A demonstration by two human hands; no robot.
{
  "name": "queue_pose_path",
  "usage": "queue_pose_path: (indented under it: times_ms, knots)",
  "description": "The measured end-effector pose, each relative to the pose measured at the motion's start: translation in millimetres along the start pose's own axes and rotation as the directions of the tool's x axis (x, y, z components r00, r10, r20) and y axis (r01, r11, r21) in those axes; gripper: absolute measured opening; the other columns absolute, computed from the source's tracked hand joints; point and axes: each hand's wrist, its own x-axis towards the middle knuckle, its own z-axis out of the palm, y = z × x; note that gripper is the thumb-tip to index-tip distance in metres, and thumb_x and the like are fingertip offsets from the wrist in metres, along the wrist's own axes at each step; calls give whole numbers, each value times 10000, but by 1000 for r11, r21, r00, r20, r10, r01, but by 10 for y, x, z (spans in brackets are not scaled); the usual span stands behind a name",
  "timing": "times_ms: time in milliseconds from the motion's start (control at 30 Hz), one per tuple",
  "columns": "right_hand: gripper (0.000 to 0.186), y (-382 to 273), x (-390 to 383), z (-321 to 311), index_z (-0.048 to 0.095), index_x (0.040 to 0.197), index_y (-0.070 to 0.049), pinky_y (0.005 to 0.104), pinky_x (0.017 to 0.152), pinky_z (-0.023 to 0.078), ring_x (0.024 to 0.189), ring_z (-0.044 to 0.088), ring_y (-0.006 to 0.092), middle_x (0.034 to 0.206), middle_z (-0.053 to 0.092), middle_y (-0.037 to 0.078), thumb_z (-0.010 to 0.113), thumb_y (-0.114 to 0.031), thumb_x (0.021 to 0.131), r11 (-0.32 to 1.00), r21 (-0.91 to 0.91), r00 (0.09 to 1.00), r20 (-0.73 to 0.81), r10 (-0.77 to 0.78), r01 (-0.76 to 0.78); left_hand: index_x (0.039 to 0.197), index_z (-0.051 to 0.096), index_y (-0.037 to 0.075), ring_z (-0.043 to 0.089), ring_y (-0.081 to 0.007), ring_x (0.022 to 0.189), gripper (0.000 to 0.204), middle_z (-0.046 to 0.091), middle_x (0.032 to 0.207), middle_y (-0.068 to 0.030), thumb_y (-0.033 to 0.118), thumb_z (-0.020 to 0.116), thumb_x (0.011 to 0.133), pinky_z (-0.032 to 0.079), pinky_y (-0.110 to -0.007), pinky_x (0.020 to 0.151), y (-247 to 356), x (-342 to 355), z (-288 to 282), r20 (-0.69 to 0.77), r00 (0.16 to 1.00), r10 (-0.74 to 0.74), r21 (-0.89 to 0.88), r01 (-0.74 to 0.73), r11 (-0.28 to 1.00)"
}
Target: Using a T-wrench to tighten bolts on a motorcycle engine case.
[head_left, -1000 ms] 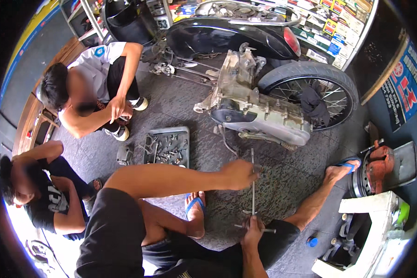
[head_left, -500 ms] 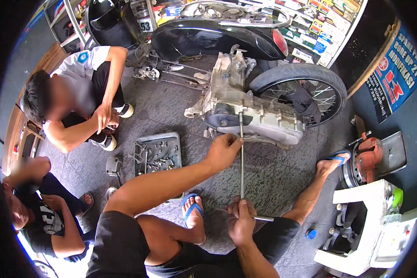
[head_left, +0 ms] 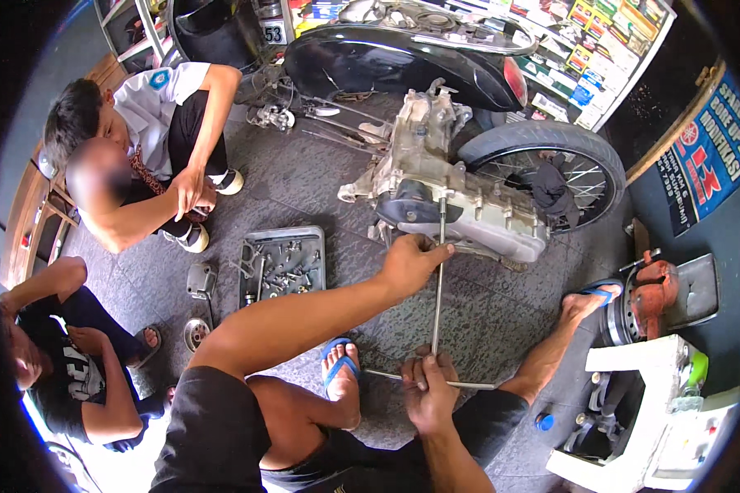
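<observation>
A long T-handle socket wrench [head_left: 438,308] reaches from the grey metal engine case [head_left: 489,222] of a motorbike back toward me. Its tip meets the case beside a round black cover [head_left: 409,203]. The thumb and fingers of my left hand [head_left: 415,261] close around the shaft near that end. At the near end, my right hand [head_left: 430,394] grips the wrench where shaft and crossbar join, and the bar sticks out on both sides of the fist. To the left, a metal tray [head_left: 319,246] holds several bolts and small parts.
A wheel with a black tyre [head_left: 543,140] adjoins the case. Two people crouch at the left, one in a white shirt [head_left: 152,107]. An orange-red vice [head_left: 656,283] stands at the right, above a white frame-like stand [head_left: 649,353]. A blue cap [head_left: 544,421] lies on the floor.
The crossbar has turned and now shows longer across my right hand. Both hands keep their hold on the wrench. My view has shifted slightly, moving the motorbike rightward in the picture.
</observation>
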Motion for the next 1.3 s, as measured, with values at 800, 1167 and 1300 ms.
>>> queue_pose_path:
  times_ms: [800,1167,1300]
  knots:
    - [433,-314,-336,-370,486,1060,-24,448,747,401,836,537,307,898,548,133,701,-282,788,-110,-907,816,414,-404,406,652,555,-3,489,-179,388,603,533,539,-86,527,482,931,393,-351,378,-106,-451,210,261,943,-207,85,192,978]
    - [150,17,-363,-19,518,966,-53,246,561,396,597,459,98,756,505,20,623,-22,864,961,-221,890,-387,-242,165,822,616,-23,550,-168,493,504,590,629,-91,478,610,878,431,-334,430,-70,-617,182,408,860,-308,163,263,951]
    - [288,112,-409,-84,526,1145,41,267,643,488,729,586,140,903,610,100,597,8,868,548,-772,802,-86,-591,321,950,642,-18,589,-159,621,423,619,717,-69,395,656,860,469,-319,515,-81,-826,187,613,748,-256,130,225,966]
